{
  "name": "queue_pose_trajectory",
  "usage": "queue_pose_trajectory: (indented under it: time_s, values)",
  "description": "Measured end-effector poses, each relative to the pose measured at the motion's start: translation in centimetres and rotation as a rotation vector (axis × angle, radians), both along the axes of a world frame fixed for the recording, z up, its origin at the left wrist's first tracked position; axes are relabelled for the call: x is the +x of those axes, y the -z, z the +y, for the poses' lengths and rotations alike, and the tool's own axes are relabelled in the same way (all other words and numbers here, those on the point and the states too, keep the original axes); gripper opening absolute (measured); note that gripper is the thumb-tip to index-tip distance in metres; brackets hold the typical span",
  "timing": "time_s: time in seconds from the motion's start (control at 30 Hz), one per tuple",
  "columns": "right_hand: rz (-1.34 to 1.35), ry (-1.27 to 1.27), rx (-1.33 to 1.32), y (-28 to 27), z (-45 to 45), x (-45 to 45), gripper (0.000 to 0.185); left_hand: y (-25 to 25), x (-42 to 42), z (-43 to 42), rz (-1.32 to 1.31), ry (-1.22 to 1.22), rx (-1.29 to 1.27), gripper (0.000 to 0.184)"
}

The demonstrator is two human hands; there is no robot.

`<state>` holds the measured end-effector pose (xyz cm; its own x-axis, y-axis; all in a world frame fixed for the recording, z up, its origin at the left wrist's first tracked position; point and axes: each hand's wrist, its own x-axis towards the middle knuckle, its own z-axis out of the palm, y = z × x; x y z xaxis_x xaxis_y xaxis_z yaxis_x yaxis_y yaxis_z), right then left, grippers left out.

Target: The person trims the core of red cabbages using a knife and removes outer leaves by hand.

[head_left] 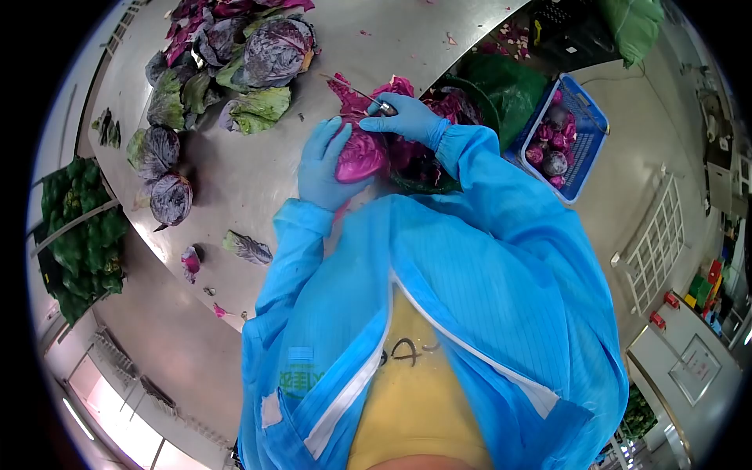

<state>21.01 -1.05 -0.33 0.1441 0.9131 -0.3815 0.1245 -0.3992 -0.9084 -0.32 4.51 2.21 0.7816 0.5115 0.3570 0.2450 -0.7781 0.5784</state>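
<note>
My left hand (325, 160), in a blue glove, is wrapped round the side of a bright purple cabbage (363, 155) above the metal table. Over the cabbage's upper right, my right hand (403, 117), also gloved in blue, grips a knife (385, 109) by its dark handle. The thin blade points up and left, above the cabbage. Loose purple leaves (398, 84) lie just behind the cabbage. Below my right wrist, more purple leaves fill a dark green container, partly hidden by my sleeve.
Whole cabbages (278, 52) and outer leaves (258, 110) lie at the table's back left, with two cabbages (171, 199) nearer. A blue basket (589, 149) of purple cabbages stands at the right beside a green bag (509, 90). Green net sacks (82, 243) are at the far left.
</note>
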Motion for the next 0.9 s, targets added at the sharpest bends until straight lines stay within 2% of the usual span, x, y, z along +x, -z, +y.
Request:
queue_pose_trajectory:
  time_s: [0.03, 0.13, 0.17, 0.23, 0.37, 0.47, 0.57, 0.7, 0.8, 0.87, 0.9]
  values:
    - [-0.002, -0.002, -0.001, -0.1, 0.0, 0.2, 0.054, 0.1, 0.1, 0.0, -0.002, -0.002, -0.001, 0.085]
    - [-0.297, -0.121, 0.037, 0.0, 0.1, 0.7, 0.056, 0.5, 0.4, -0.2, 0.001, 0.053, 0.126, 0.079]
    - [-0.296, -0.121, 0.036, 0.1, 0.0, 0.8, 0.056, 0.5, 0.2, -0.3, 0.001, 0.053, 0.125, 0.079]
    - [-0.465, -0.261, 0.128, -0.4, 0.2, 1.0, 0.053, 0.4, 0.1, -0.5, 0.033, 0.056, 0.113, 0.082]
    - [-0.608, -0.235, 0.164, -1.5, -0.6, -0.3, 0.046, 1.5, -0.2, -0.4, 0.004, 0.042, 0.106, 0.083]
    - [-0.793, -0.119, 0.248, -0.9, -1.5, -1.8, 0.029, 1.5, -0.3, -0.5, 0.005, 0.006, 0.056, 0.084]
    - [-0.890, -0.128, 0.268, -1.3, -1.7, -2.2, 0.023, 1.6, -0.4, -0.6, 0.017, 0.019, 0.007, 0.086]
    - [-0.944, -0.109, 0.230, -1.9, -0.8, -2.0, 0.020, 1.3, 0.3, -0.6, 0.007, -0.007, -0.018, 0.088]
    - [-0.793, -0.076, 0.200, -2.5, 0.0, -1.5, 0.023, 0.7, 0.6, -0.5, -0.015, -0.014, 0.048, 0.084]
    - [-0.745, -0.211, 0.002, -2.0, 0.9, -0.7, 0.030, 0.7, 0.3, -0.3, 0.043, 0.064, 0.078, 0.088]
    - [-0.714, -0.183, -0.053, -1.9, 1.1, -0.6, 0.035, 0.7, 0.3, -0.5, 0.046, 0.069, 0.075, 0.088]
